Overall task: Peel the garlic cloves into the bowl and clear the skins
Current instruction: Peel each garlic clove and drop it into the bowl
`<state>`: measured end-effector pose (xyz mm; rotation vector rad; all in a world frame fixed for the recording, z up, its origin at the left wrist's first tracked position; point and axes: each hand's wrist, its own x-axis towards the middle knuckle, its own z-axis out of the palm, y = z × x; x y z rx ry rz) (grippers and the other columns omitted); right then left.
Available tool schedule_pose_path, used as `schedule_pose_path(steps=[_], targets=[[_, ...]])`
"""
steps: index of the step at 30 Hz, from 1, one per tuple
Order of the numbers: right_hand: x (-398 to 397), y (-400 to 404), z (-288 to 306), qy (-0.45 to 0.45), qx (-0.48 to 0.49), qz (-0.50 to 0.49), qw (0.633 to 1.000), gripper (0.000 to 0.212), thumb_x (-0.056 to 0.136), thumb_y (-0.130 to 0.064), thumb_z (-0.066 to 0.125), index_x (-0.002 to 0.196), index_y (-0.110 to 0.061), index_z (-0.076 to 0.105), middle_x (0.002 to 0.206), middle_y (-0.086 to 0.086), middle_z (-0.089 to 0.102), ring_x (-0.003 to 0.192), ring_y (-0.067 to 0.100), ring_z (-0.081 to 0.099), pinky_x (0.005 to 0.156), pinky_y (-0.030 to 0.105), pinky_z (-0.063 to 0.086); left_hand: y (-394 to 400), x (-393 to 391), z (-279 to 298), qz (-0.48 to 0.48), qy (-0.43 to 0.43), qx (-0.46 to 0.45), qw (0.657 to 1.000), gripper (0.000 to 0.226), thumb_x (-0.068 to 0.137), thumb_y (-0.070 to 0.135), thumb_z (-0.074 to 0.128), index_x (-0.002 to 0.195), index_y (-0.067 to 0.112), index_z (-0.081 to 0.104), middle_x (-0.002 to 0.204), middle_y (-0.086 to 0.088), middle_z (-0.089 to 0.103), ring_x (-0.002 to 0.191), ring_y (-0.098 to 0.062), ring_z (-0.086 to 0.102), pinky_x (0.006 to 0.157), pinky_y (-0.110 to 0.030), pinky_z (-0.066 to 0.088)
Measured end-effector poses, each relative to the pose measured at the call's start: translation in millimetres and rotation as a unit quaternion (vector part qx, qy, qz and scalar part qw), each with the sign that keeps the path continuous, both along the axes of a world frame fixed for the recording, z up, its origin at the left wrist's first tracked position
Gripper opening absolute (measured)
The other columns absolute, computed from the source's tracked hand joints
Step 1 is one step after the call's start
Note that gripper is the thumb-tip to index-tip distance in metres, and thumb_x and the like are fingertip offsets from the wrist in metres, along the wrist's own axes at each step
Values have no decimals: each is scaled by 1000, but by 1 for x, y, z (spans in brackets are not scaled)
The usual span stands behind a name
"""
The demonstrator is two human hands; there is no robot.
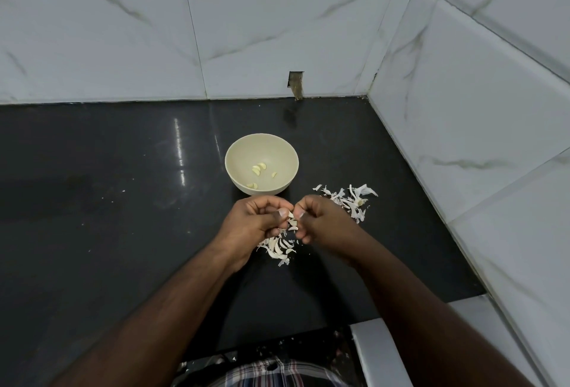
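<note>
Currently both hands work one garlic clove (291, 220) just short of the bowl (240, 146): left hand (259, 221) fingers clamped on it, right hand (317, 220) fingers pinching skin. Skins (279, 248) drop onto the table (123, 201) below; second pile (351, 200) sits right. Bowl holds peeled cloves (258, 170).

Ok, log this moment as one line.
both hands: left hand and right hand pinch garlic clove | bowl: peeled cloves | countertop: skins uncleared

No writing, label, brand, number or sign can be read anywhere here.
</note>
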<state>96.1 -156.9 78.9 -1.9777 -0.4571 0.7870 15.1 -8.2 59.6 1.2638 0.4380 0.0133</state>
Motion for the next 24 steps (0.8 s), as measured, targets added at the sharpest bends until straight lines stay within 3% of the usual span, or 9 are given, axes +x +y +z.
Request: schedule_pose_path(steps=[3, 6, 9, 11, 16, 21, 24], targets=[[-3, 0, -4, -108, -54, 20, 992, 22, 101, -18, 47, 82, -27, 54, 70, -3, 66, 58, 0, 59, 71, 36, 52, -3, 2, 0, 9, 2, 37, 999, 15, 93, -2, 65, 89, 8, 75, 76, -14, 67, 70, -13, 65, 61, -19, 51], [-2, 1, -3, -192, -74, 55, 977, 22, 99, -12, 46, 82, -27, 51, 77, -2, 64, 60, -2, 56, 69, 32, 48, -2, 1, 1, 5, 10, 24, 1000, 11, 93, -1, 65, 92, 6, 74, 75, -12, 69, 69, -12, 65, 61, -19, 52], [-1, -1, -1, -158, -37, 62, 985, 27, 101, -11, 45, 81, -28, 50, 71, -2, 66, 62, 2, 59, 70, 33, 52, -2, -1, 1, 6, 25, -40, 999, 11, 94, -1, 63, 96, 4, 73, 77, -10, 69, 70, -11, 65, 61, -18, 53], [0, -3, 0, -126, -5, 68, 990, 28, 102, -7, 44, 82, -25, 51, 70, -1, 66, 63, 5, 61, 67, 26, 53, -2, -1, 3, 4, 36, -91, 995, 13, 95, -1, 61, 97, 4, 73, 76, -8, 69, 70, -10, 65, 61, -18, 54], [8, -9, -4, -202, -33, 57, 977, 30, 97, -4, 45, 82, -29, 52, 71, -1, 68, 71, 14, 64, 70, 33, 51, -1, -1, 8, -5, 61, -129, 990, 15, 95, -2, 60, 99, 4, 74, 78, -8, 72, 68, -10, 68, 60, -18, 56], [17, -16, -7, -175, -42, 1, 984, 19, 92, -10, 62, 86, -28, 64, 76, -2, 72, 72, 9, 69, 72, 27, 54, 1, 0, 7, 21, 59, -150, 987, 16, 94, -1, 63, 107, 3, 72, 85, -7, 71, 73, -14, 70, 64, -21, 58], [23, -22, -8, -205, -59, -14, 977, 18, 91, -16, 68, 105, -25, 74, 90, -14, 74, 81, -3, 67, 75, 12, 48, 1, 1, 7, 33, 56, -154, 986, 17, 93, -2, 64, 106, 4, 73, 85, -6, 71, 75, -14, 72, 65, -20, 58]])
